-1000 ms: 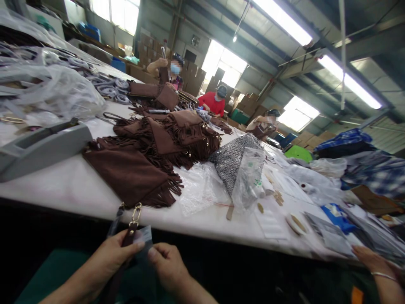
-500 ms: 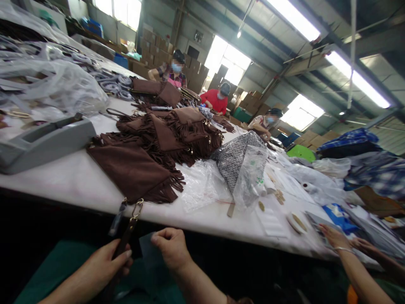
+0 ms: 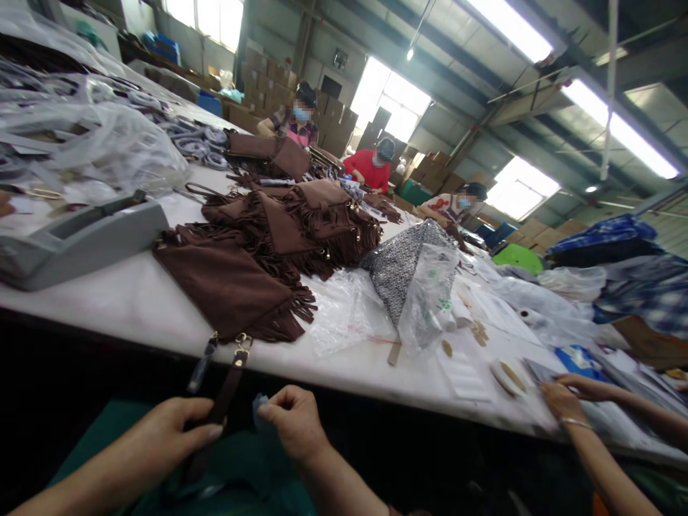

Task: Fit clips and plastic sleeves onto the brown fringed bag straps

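Observation:
A brown fringed bag (image 3: 231,287) lies at the table's front edge, and its dark brown strap (image 3: 231,383) hangs down from a gold clasp. My left hand (image 3: 180,426) is closed around this strap below the edge. Just right of it, my right hand (image 3: 295,423) pinches a small crumpled piece of translucent film (image 3: 261,408). Beside the strap hangs a zipper pull (image 3: 201,367) in clear wrapping. More brown fringed bags (image 3: 301,222) are heaped behind the first one.
A grey tape dispenser (image 3: 80,236) stands at the left. Clear plastic (image 3: 344,308), a patterned grey bag (image 3: 398,269) and a tape roll (image 3: 508,378) lie toward the right. Another person's hands (image 3: 564,401) work at the right edge. Several masked people are across the table.
The film in my right hand has gone from a spread sheet to a small crumpled bit. My left hand has shifted slightly on the strap. The other person's hands have moved closer together.

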Available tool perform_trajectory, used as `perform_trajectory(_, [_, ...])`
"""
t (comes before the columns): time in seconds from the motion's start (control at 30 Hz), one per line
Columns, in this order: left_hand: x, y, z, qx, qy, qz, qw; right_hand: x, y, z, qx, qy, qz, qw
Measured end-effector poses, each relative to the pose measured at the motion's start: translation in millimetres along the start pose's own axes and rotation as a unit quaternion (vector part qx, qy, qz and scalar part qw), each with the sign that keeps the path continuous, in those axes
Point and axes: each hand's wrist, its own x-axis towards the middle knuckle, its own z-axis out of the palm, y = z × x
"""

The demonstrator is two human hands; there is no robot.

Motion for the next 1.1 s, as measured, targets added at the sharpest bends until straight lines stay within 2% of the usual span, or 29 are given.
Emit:
perform_trajectory(0.07, [5.9,8.9,-0.5,-0.085,-0.017,-0.008,0.996,-3.6,0.9,-1.9,0.011,-0.015,0.003,1.0])
perform_trajectory(0.2, [13.0,29.6,8.4,-0.262,0.037,-0.038,0.964,-12.5,-1.7,-2.4,-0.007,-0.028,-0.008,1.0])
perform_trajectory(0.3, [15.7,39.4,18.7,-0.309,0.066,-0.044,0.948,-18.6,-6.2,-0.2,-0.029,-0.035,-0.023,0.999])
perform_trajectory(0.43, [20.0,30.4,25.8,-0.275,0.092,-0.029,0.956,-22.7,-11.0,1.7,-0.019,-0.04,-0.025,0.999])
perform_trajectory(0.63, [22.2,5.1,20.8,-0.173,0.101,-0.006,0.98,-22.1,-6.6,3.6,0.012,-0.034,-0.015,0.999])
perform_trajectory(0.8, [19.4,11.1,17.6,-0.069,0.125,0.009,0.99,-23.9,-1.7,5.4,0.023,-0.037,-0.017,0.999])
perform_trajectory(0.97, [17.5,19.7,22.7,-0.064,0.124,0.015,0.99,-26.1,0.1,4.7,0.036,-0.038,-0.01,0.999])
perform_trajectory(1.1, [19.6,16.2,27.0,-0.068,0.113,0.036,0.991,-26.1,1.0,4.0,0.063,-0.047,0.001,0.997])
